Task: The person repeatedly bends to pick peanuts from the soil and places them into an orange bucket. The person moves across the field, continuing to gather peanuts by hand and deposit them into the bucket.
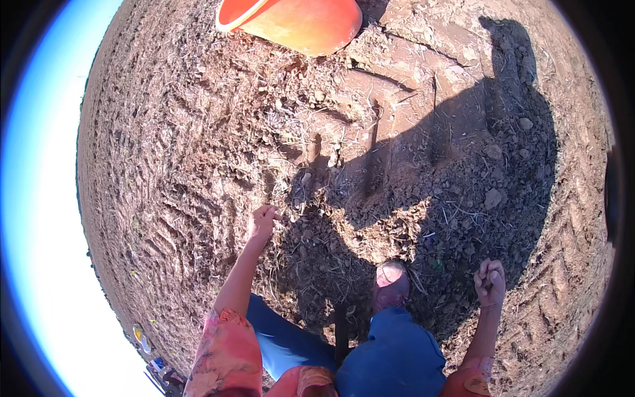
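Observation:
My left hand hangs over the sunlit soil left of the middle, its fingers loosely curled and no object visible in it. On the right, my right hand is raised above shaded ground, fingers bent in toward the palm. Nothing shows in that hand either. Neither hand touches the soil or any tool. Beyond them at the top lies an orange bucket, tilted with its pale rim toward the left and partly cut off by the picture's edge. Its inside is mostly hidden.
Cloddy soil with straw bits and tyre tracks surrounds me. My shoe stands in front, below blue trousers. A dark strip hangs between my legs. Far off at lower left are people.

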`<state>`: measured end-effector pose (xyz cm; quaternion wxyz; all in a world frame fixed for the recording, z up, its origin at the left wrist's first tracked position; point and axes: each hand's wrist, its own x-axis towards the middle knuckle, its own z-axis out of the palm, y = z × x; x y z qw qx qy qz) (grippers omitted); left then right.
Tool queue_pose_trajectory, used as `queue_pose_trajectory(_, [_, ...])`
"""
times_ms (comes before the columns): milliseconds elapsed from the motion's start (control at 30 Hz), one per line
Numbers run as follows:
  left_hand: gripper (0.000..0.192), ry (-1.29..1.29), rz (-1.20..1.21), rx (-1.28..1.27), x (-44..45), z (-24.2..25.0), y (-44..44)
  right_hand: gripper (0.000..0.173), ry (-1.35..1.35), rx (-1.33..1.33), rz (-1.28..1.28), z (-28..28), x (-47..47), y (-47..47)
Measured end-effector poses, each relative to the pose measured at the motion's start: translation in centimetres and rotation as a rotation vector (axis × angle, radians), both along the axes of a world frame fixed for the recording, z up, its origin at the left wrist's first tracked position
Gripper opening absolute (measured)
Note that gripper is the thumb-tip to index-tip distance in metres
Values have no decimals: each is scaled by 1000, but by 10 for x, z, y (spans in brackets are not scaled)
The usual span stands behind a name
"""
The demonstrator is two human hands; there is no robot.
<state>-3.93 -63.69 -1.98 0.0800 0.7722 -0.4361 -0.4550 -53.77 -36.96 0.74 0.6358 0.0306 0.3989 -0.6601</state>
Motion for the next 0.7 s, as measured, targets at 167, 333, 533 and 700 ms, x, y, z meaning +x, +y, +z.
queue_pose_trajectory(167, [40, -228, -662, -517, -70, -41, -32, 10, -228, -264, 435, -15, 49, -172])
queue_pose_trajectory(333, [36, -188, -711, -444, -64, -74, -30, 4, -281, -222, 709, -22, 117, -261])
queue_pose_trajectory(533, [15, -367, -761, -448, -94, -39, -40, 8, -97, -137, 930, -40, 189, -317])
queue_pose_trajectory(700, [26, -23, -118, -458, -61, -30, -46, 10, 539, -350, 1086, -73, 254, -341])
